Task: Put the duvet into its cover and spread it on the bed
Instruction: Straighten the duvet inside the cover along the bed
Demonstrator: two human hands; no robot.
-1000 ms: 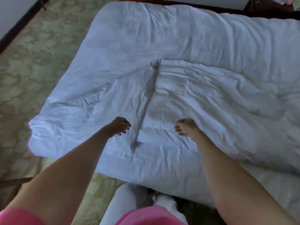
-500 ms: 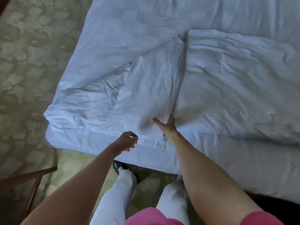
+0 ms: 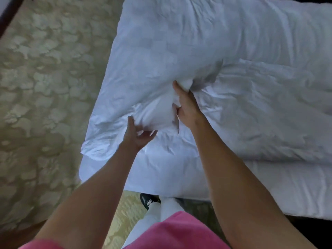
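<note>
A white duvet cover point(image 3: 161, 51) lies crumpled over the left half of the bed, its open edge lifted near the middle. The thicker white duvet point(image 3: 269, 114) lies on the right half, folded at its near edge. My right hand point(image 3: 186, 106) grips a bunched fold of the cover's edge and holds it raised off the bed. My left hand point(image 3: 138, 135) is just below and left of it, fingers spread and blurred, touching the underside of the lifted fabric. A dark gap shows beneath the raised edge.
The white mattress point(image 3: 269, 186) edge runs along the near side. Patterned beige carpet point(image 3: 45, 87) covers the floor to the left. A dark skirting strip point(image 3: 7, 15) is at the top left. My white trouser legs and a dark shoe point(image 3: 149, 200) stand close to the bed.
My right hand has closed on the cover's edge and lifted it, bunching the fabric. My left hand has moved up and right, opening under the raised fold. The view has shifted left.
</note>
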